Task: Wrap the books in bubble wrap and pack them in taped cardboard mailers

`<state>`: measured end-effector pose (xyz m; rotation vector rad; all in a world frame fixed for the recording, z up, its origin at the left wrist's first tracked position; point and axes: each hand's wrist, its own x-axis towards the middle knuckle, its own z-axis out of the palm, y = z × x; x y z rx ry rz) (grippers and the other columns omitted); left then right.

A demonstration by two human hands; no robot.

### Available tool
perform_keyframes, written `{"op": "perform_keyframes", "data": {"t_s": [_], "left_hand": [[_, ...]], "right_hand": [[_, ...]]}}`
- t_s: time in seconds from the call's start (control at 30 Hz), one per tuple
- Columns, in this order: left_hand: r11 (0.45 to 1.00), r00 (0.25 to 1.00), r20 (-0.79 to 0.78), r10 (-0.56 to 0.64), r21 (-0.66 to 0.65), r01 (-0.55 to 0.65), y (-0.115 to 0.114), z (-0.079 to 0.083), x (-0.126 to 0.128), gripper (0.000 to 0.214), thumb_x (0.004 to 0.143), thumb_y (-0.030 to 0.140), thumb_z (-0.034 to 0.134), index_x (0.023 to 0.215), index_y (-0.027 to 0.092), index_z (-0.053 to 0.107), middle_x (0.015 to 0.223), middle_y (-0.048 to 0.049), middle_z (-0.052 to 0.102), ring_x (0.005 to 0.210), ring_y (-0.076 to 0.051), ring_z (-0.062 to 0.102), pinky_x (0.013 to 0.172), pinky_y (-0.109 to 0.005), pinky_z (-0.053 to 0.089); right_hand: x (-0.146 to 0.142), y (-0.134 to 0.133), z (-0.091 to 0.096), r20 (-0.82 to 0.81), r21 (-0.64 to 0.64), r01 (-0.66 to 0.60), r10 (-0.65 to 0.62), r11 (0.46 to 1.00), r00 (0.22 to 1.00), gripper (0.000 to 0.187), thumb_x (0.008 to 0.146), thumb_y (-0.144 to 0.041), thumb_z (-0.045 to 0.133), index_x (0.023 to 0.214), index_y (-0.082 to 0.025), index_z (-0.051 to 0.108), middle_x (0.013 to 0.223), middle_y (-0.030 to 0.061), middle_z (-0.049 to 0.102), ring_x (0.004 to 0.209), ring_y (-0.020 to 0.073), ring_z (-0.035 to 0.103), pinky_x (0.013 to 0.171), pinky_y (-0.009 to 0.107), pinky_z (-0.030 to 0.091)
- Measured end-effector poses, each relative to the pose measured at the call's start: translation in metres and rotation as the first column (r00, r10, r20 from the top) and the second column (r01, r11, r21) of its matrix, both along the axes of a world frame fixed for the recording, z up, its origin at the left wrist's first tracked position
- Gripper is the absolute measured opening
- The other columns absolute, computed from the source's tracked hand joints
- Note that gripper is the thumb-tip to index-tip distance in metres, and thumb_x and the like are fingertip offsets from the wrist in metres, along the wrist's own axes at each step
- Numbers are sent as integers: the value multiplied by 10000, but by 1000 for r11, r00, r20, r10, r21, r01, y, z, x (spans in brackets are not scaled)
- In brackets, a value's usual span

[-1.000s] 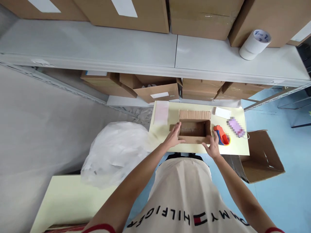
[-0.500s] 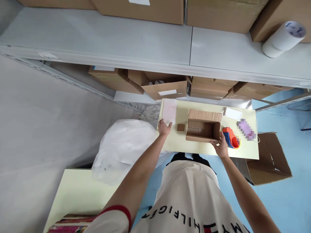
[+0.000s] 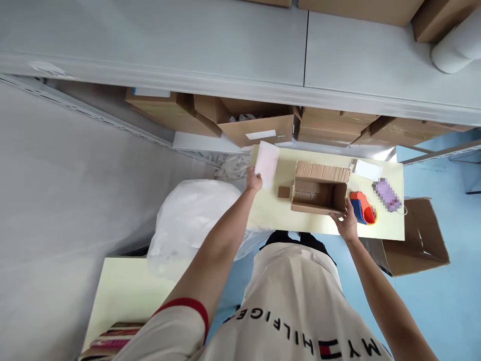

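Observation:
My left hand [image 3: 254,180] pinches the near edge of a thin pale pink sheet [image 3: 267,163], which is tilted up at the left end of the cream table. An open cardboard box [image 3: 319,206] stands mid-table, its flap folded back and its inside showing bare cardboard. My right hand [image 3: 346,225] grips the near right corner of this box, thumb along the front and fingers at the side. Between the sheet and the box lies a small brown square piece [image 3: 283,192]. Just right of the box sits an orange, blue and yellow plastic item [image 3: 363,208].
A white card [image 3: 368,170] and a blurred-out purple item [image 3: 387,194] lie on the table's [image 3: 389,228] right side. A large cardboard box [image 3: 417,250] stands right of it. Left are a translucent plastic bag [image 3: 191,210] and another table [image 3: 128,286]. Shelving [image 3: 188,45] with cartons runs behind.
My left hand has taken hold of the pink sheet, which lay flat before, and raised and tilted it. My right hand stays at the box corner. The view has shifted slightly.

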<state>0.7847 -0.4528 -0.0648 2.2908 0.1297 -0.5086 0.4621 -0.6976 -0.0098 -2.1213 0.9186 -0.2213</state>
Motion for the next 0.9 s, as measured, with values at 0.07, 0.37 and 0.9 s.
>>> {"op": "perform_keyframes", "data": {"t_s": [0.07, 0.37, 0.9], "left_hand": [[996, 992, 103, -70, -43, 74, 11, 23, 5, 381, 832, 122, 514, 1208, 172, 474, 1155, -118, 628, 1109, -238, 614, 1012, -384, 462], [730, 706, 340, -621, -75, 679, -45, 135, -35, 296, 845, 165, 512, 1139, 177, 545, 1114, -54, 652, 1056, -208, 602, 970, -325, 459], [615, 594, 158, -789, 224, 756, -112, 88, -118, 339, 803, 57, 506, 1064, 182, 683, 1199, -163, 620, 1198, -342, 544, 1041, -498, 414]], "right_hand": [[2, -1, -1, 19, 9, -12, 11, 1000, 1000, 927, 785, -605, 664, 1523, -213, 264, 1411, 214, 526, 1110, 320, 632, 873, 516, 569], [11, -12, -11, 129, 66, -60, 51, 996, 990, 922, 745, -623, 699, 1480, -207, 329, 1361, 227, 560, 1112, 343, 646, 806, 490, 581], [17, -15, -8, 141, 153, -65, 44, 986, 989, 859, 717, -524, 742, 1429, -183, 403, 1337, 226, 592, 1120, 359, 652, 910, 534, 534]]}}
